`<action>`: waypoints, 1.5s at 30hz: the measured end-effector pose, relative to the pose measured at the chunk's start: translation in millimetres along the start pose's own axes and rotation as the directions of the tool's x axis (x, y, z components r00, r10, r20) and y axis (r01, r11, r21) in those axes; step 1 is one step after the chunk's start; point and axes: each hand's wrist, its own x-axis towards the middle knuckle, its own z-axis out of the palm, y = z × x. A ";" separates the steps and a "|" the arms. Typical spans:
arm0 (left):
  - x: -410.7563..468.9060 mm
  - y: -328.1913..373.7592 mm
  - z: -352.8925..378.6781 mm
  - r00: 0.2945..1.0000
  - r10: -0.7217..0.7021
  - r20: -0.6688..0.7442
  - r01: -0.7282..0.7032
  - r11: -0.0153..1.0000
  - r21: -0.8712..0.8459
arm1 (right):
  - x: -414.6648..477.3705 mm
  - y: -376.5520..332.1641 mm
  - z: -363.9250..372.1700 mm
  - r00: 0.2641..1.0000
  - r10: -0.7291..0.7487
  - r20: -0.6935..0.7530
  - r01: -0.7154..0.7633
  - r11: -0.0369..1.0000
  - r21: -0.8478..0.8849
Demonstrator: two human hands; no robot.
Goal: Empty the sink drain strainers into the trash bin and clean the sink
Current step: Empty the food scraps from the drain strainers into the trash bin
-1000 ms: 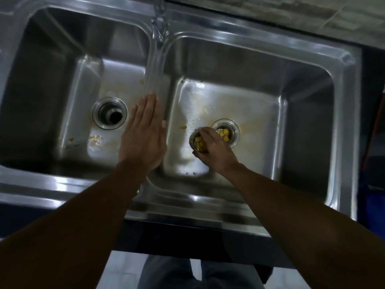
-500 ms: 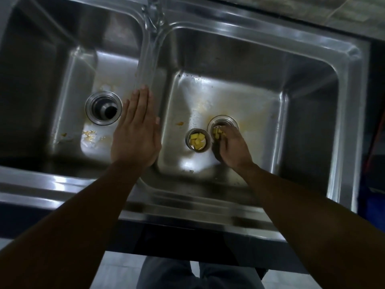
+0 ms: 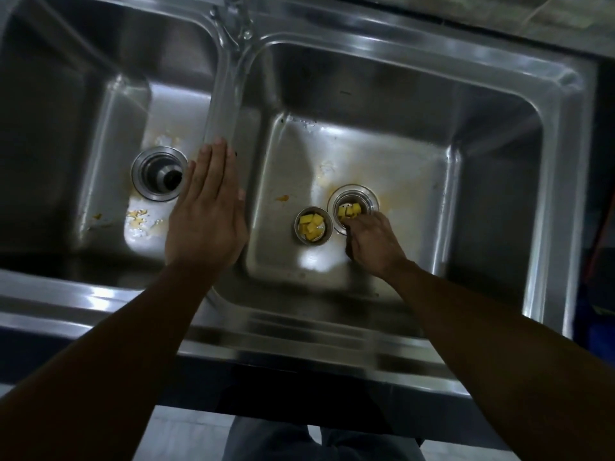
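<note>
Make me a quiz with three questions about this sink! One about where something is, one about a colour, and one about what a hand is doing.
1. Where does the loose strainer cup stand?
A) in the left basin
B) on the right basin floor, beside the drain
C) on the counter

2. What colour are the food bits in it?
A) yellow
B) green
C) red

3. How is the left hand?
A) balled in a fist
B) gripping a sponge
C) flat, fingers straight, over the divider

Answers: 1 B, the cup sits right next to that drain. 2 A, the chunks are bright yellow. 3 C, the palm faces down and holds nothing.
</note>
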 end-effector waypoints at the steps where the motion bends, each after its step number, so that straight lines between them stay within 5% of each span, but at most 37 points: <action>1: 0.3 0.5 -0.2 1.000 -0.001 -0.004 0.001 1.000 -0.001 | 0.5 -0.3 0.0 1.000 0.011 -0.023 -0.011 1.000 0.009; 8: 0.3 -2.6 2.5 1.000 -0.003 -0.008 0.003 1.000 -0.015 | 6.4 0.3 -0.4 0.983 0.150 -0.107 -0.139 0.985 0.107; 17: -0.2 -4.1 3.8 0.999 0.018 -0.029 -0.019 0.999 -0.028 | 2.6 -1.9 -8.0 0.953 0.100 -0.285 -0.072 0.992 0.108; 22: 0.0 -5.2 3.8 1.000 0.020 0.001 -0.020 1.000 -0.019 | -10.1 -2.9 -18.4 0.973 0.180 -0.143 -0.142 0.961 0.239; 28: -1.2 -4.2 3.8 0.999 0.034 0.000 -0.034 0.999 -0.018 | -35.1 -10.3 -34.9 0.939 0.264 -0.219 -0.173 0.916 0.363; 34: -0.5 -2.3 2.1 1.000 0.017 0.015 -0.017 1.000 0.010 | -57.6 -1.5 -40.7 0.936 0.333 -0.113 -0.303 0.927 0.222; 45: -0.4 -4.7 8.5 0.998 0.031 -0.046 -0.029 0.999 0.030 | -60.4 3.3 -26.4 0.924 0.379 0.056 -0.382 0.897 0.221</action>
